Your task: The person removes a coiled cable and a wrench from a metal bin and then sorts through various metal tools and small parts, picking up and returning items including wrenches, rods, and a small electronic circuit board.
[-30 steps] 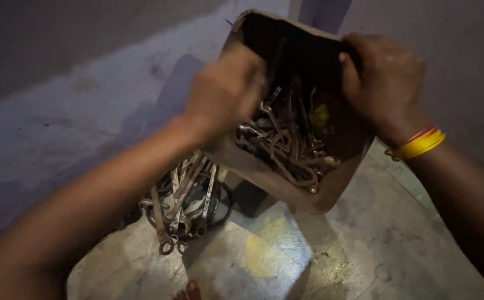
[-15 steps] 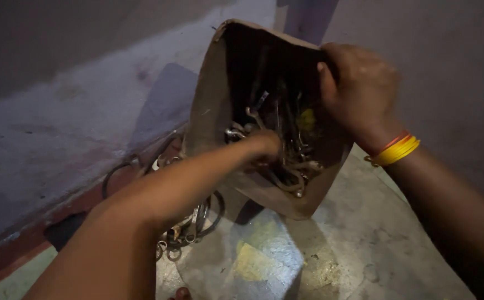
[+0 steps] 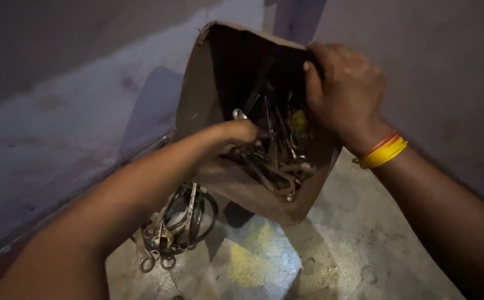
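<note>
My left hand [image 3: 236, 133] reaches centre-frame into the tilted brown cardboard box [image 3: 197, 105], fingers closed among jumbled metal spanners [image 3: 275, 161]; my right hand [image 3: 344, 91] clamps its upper-right rim.

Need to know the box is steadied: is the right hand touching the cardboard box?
Touching. The head view shows the right hand with its fingers curled over the top edge of the cardboard box.

Left arm: bare from hand to upper forearm, no sleeve, no watch or band in view.
Left hand [image 3: 236, 133]: bare, no glove, no ring visible.
Right arm: bare, no sleeve in view.
Right hand [image 3: 344, 91]: bare, no glove.
Right wrist bands [image 3: 383, 151]: stacked thin bangles, yellow with orange-red at the 11 o'clock edge.
</note>
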